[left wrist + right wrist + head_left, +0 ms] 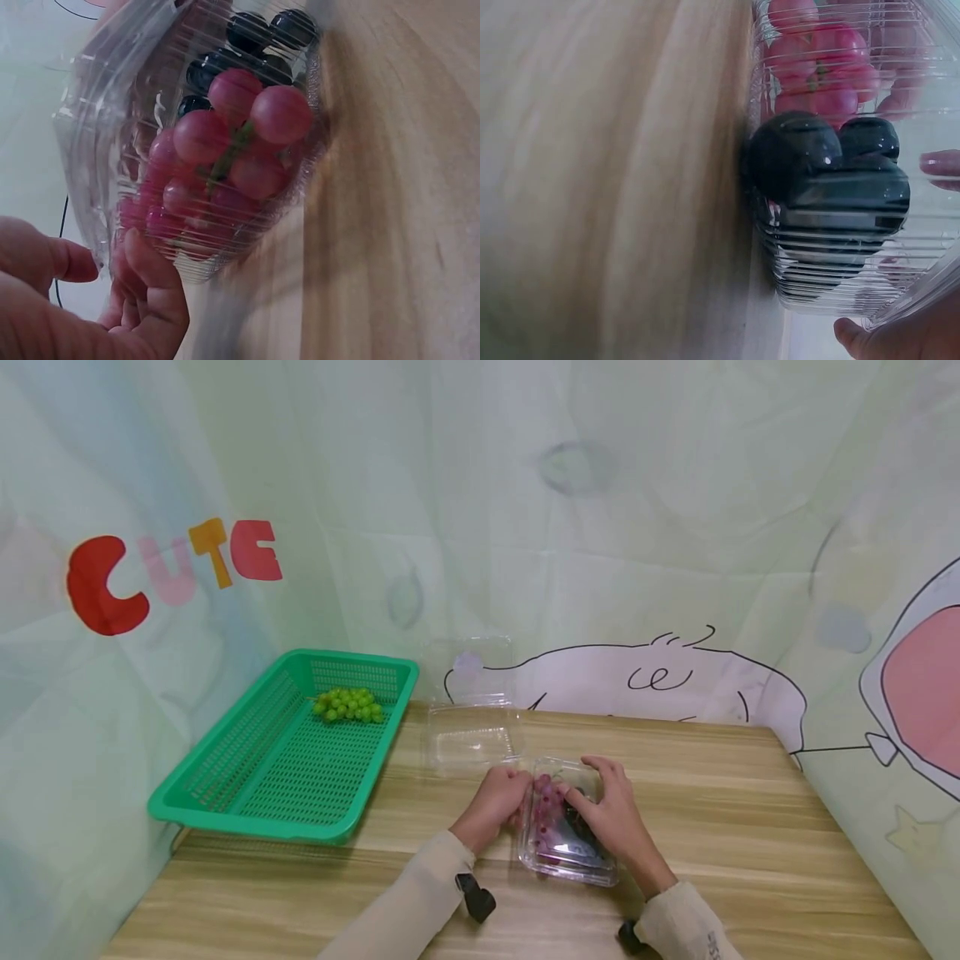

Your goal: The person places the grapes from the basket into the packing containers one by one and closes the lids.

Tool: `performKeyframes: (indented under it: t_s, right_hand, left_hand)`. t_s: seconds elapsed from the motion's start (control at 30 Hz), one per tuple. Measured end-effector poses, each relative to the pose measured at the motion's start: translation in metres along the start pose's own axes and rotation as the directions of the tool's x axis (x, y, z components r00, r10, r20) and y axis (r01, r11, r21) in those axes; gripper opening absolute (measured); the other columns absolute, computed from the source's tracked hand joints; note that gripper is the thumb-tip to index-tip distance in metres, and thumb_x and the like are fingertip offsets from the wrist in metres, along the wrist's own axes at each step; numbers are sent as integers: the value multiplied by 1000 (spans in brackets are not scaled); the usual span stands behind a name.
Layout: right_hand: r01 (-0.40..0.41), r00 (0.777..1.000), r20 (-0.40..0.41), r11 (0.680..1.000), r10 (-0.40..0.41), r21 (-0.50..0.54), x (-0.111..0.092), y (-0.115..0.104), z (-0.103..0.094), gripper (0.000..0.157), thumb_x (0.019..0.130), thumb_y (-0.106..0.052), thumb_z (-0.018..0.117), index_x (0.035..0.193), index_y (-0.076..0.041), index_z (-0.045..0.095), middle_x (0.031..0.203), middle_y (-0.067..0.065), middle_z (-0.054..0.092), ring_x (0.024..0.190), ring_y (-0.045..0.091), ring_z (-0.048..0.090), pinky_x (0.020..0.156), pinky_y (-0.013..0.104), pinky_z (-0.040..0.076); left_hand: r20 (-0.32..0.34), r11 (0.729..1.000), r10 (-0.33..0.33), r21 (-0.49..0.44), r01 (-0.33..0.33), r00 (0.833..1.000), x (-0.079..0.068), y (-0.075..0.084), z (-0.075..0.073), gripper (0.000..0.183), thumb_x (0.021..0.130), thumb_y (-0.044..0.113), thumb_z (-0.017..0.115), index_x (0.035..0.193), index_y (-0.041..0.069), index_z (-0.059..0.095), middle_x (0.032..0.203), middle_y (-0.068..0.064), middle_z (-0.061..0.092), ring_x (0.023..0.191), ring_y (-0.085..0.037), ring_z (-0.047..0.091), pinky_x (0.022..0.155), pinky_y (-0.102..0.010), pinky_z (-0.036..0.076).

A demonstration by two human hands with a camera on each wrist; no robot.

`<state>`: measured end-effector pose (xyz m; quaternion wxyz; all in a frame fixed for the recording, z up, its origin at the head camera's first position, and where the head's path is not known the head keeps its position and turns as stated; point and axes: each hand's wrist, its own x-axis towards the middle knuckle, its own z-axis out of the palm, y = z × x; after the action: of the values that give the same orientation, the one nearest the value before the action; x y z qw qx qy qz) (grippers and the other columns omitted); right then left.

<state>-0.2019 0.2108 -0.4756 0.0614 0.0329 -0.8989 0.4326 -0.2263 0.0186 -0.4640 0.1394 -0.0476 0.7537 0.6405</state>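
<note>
From the wearer's side, left to right. A green slatted basket [367,802] stands at nine to ten o'clock from the packed box; its bunch of green grapes [348,704] lies towards one o'clock inside, apparently parked clear of the hands. At eleven o'clock from the box, an empty clear clamshell [474,745] stands with its lid raised behind, its mouth probably left accessible. The left hand [498,802] pinches the rim of the packed clamshell [567,870] at ten o'clock, presumably gathering lid and base together. Under the lid, red grapes [217,161] occupy the left half, dark grapes [832,176] the right. The right hand [611,810] is spread, thumb on the lid, fingers over the one-o'clock corner, likely steadying the box on the wood-grain tabletop [712,802]. Whether the rim is latched I cannot tell.
</note>
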Motion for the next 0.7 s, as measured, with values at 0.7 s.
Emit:
performKeyframes:
  t_s: [0.7]
  right_hand:
    - [-21, 1000, 8, 1000, 21, 12, 0, -1, 1, 76, 91, -53, 71, 148, -8, 46, 152, 15, 36, 142, 38, 33, 113, 66, 32]
  left_hand:
    - [-126, 997, -10, -75, 0, 992, 13, 0, 12, 40, 95, 20, 57, 58, 20, 39, 55, 8, 38, 48, -8, 38, 41, -21, 32]
